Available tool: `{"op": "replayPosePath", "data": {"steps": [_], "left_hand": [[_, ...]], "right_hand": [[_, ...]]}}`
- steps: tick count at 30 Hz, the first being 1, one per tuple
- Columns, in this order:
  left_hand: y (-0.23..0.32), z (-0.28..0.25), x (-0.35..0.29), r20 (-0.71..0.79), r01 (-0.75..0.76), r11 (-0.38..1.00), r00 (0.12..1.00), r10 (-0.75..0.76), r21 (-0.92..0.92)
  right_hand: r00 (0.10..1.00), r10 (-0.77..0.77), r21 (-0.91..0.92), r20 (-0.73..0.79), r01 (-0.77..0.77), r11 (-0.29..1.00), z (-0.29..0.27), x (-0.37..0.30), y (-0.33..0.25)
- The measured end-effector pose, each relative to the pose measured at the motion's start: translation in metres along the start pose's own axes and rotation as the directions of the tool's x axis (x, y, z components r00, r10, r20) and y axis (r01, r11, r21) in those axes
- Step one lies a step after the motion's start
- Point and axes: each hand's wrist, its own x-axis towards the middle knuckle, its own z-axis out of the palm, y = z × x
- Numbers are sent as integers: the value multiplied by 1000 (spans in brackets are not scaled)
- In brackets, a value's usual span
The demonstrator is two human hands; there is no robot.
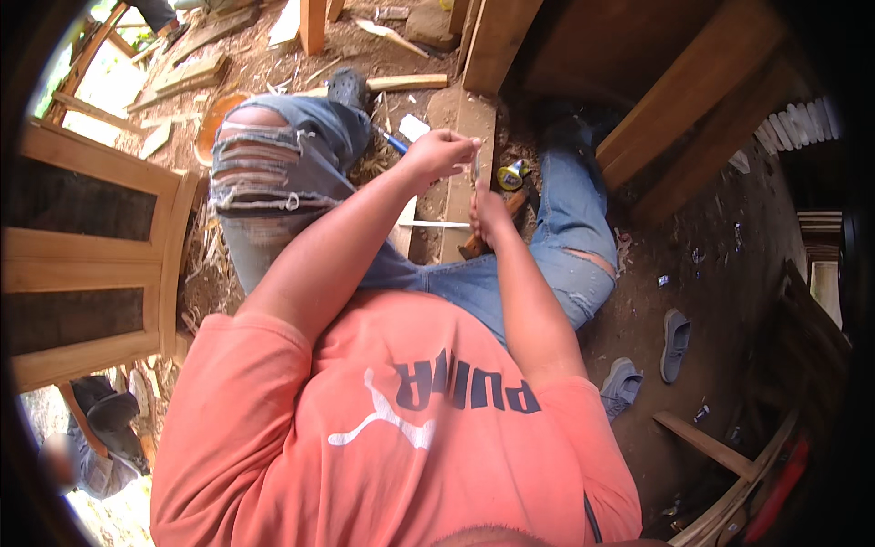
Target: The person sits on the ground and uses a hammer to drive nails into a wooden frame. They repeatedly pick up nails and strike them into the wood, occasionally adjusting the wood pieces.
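My left hand (444,153) is closed in a pinch between my knees, at the upper end of a thin, narrow piece (476,169) whose kind I cannot make out. Just below it, my right hand (490,219) is closed round the lower end of the same piece. A thin white strip (436,224) runs leftward from beside the right fingers; whether they grip it is hidden. Under both hands lies a wooden plank (460,196). Near my right hand are a yellow round-bodied tape measure (513,173) and a brown wooden piece (472,247), partly covered. A blue-handled tool (394,142) rests by my left wrist.
A panelled wooden frame (91,251) stands on the left. Thick timber posts (688,91) slant at upper right. Offcuts and shavings (196,77) litter the ground at upper left. Grey shoes (674,345) lie on the right. Another person (105,438) is partly visible at lower left.
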Motion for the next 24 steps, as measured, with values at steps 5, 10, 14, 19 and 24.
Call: {"op": "replayPosePath", "data": {"steps": [5,10,14,19,24], "left_hand": [[4,4,-4,-6,12,1000,1000,-12,19],[7,3,-5,-27,27,1000,999,-27,5],[5,6,-2,-17,-15,1000,1000,15,5],[0,6,-2,-34,8,999,999,-10,-49],[1,4,-2,-24,-6,999,1000,5,-44]], "right_hand": [[932,-362,180,-5,357,916,-1,-8,1],[910,-415,86,-8,414,906,3,-2,3],[953,-301,55,-34,303,951,-2,0,2],[928,-358,251,104,324,912,0,-5,1],[853,-520,306,28,488,817,4,-4,3]]}}
